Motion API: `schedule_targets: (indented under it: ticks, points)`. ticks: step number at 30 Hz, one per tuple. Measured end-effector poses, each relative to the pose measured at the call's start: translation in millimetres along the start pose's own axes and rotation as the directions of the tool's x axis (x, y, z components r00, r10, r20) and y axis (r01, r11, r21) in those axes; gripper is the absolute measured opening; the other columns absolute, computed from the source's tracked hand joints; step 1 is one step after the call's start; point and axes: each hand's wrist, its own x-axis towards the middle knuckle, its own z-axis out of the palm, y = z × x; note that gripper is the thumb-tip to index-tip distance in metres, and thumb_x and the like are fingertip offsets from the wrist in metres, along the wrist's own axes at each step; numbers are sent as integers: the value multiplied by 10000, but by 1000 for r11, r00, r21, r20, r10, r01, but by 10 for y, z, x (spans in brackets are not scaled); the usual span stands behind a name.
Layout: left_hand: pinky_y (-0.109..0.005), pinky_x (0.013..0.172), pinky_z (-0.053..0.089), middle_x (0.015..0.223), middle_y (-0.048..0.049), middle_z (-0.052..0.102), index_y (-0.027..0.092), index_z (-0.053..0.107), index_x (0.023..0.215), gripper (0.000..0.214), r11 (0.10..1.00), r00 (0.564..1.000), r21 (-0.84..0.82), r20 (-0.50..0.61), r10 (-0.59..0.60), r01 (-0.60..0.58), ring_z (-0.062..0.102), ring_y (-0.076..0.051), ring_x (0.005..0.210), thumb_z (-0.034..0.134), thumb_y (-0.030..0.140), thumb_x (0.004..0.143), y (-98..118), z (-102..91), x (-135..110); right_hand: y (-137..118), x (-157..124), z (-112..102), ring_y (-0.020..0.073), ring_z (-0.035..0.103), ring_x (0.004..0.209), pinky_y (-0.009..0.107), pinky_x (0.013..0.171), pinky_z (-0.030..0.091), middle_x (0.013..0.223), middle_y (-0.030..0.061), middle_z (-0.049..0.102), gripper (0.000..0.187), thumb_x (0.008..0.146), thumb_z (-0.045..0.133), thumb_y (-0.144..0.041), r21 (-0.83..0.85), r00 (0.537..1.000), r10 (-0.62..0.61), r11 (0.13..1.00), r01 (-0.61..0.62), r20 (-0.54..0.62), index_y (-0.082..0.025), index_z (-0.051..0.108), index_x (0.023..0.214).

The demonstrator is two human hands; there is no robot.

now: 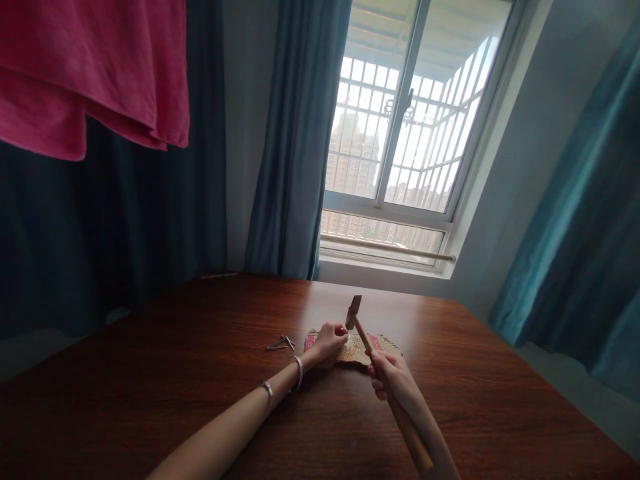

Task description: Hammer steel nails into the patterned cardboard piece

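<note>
My right hand (pixel 391 375) is closed round the wooden handle of a hammer (pixel 411 437). The hammer's metal head is raised just above my left fingertips. My left hand (pixel 330 343) is pinched over the left part of a flat, ragged-edged board (pixel 387 347) with pink, white and tan speckled patches. Whatever sits between those left fingers is too small to make out. Several metal nails (pixel 283 343) lie in a loose pile on the table, left of the board. My left hand covers part of the board.
A dark reddish-brown wooden table (pixel 210 347) spreads beneath everything. Behind it stand a barred window (pixel 390 153) and a blue curtain (pixel 290 147). Another curtain (pixel 575 253) hangs at the right. Pink cloth (pixel 100 67) hangs at the upper left.
</note>
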Motion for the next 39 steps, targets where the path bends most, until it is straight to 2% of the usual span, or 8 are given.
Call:
schedule_targets:
  ticks: [4, 11, 22, 28, 31, 34, 39]
  points:
    - [-208, 579, 376, 681, -25, 642, 125, 647, 706, 161, 1000, 1000, -6, -6, 11, -11, 554, -129, 636, 545, 249, 700, -9, 11, 9, 10, 5, 4, 30, 364, 341, 158, 323, 182, 535, -71, 476, 448, 582, 646, -560, -3, 1000, -19, 1000, 19, -19, -182, 451, 723]
    - [-209, 601, 382, 709, -26, 648, 128, 647, 739, 162, 1000, 1000, -6, 5, 4, -4, 562, -133, 662, 549, 253, 708, 4, 7, 4, -1, -9, 14, 39, 376, 348, 158, 323, 191, 530, -72, 479, 502, 578, 655, -555, 13, 1000, -14, 1000, 14, -18, -170, 504, 863]
    - [-211, 607, 377, 705, -17, 646, 146, 643, 709, 130, 1000, 1000, 9, 3, -14, 14, 561, -135, 666, 550, 236, 703, 53, -22, -19, 33, 1, 0, 39, 385, 354, 158, 316, 206, 541, -67, 474, 498, 593, 646, -569, 4, 1000, -25, 1000, 25, -5, -164, 514, 849]
    - [-202, 598, 383, 707, -16, 650, 152, 648, 731, 138, 1000, 1000, 2, -1, 7, -7, 567, -134, 663, 554, 250, 703, 41, -23, -14, -16, -30, -12, 36, 379, 347, 153, 319, 191, 531, -66, 485, 506, 568, 664, -558, 25, 999, -13, 1000, 14, -41, -162, 517, 847]
    - [-204, 603, 392, 715, -22, 659, 152, 654, 728, 139, 1000, 1000, 6, 3, -6, 6, 578, -139, 675, 559, 249, 701, 51, -28, -14, -43, -37, -87, 36, 376, 349, 154, 318, 190, 528, -64, 482, 448, 583, 655, -537, 19, 997, -43, 999, 44, -70, -166, 511, 787]
    - [-211, 634, 406, 746, -26, 675, 158, 664, 738, 138, 999, 999, 9, 6, -37, 37, 593, -145, 702, 562, 243, 700, 79, -39, -22, -11, -4, -247, 42, 370, 348, 165, 309, 208, 509, -58, 461, 384, 613, 625, -522, -66, 986, -121, 991, 114, -113, -165, 494, 666]
    - [-210, 650, 422, 745, -34, 678, 152, 663, 723, 129, 999, 1000, -22, 0, -26, 26, 605, -146, 720, 570, 236, 694, 79, -36, -23, 138, 93, -618, 61, 347, 341, 187, 305, 241, 452, -63, 413, 308, 633, 581, -457, -266, 917, -252, 949, 172, -308, -183, 468, 552]
